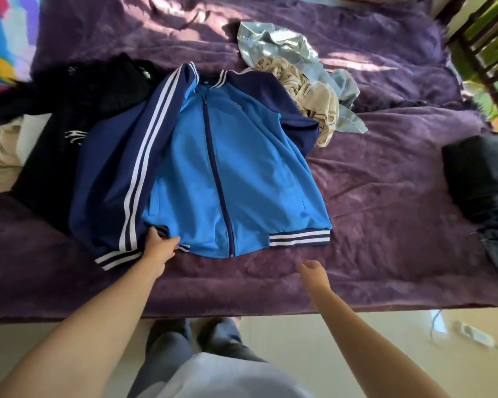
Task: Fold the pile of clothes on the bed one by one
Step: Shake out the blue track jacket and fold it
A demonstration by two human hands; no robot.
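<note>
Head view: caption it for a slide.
Blue jacket laid flat on the purple bed; left hand holds its hem, right hand free.

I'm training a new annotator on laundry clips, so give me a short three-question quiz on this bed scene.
1. True or false: the blue jacket lies front up, zip closed.
2. Which hand touches its hem? A left, B right, C both.
3. Fill in: the blanket under the jacket is ____.
Key: 1 true. 2 A: the left hand is on the hem; the right hand hovers off it. 3 purple.
</note>
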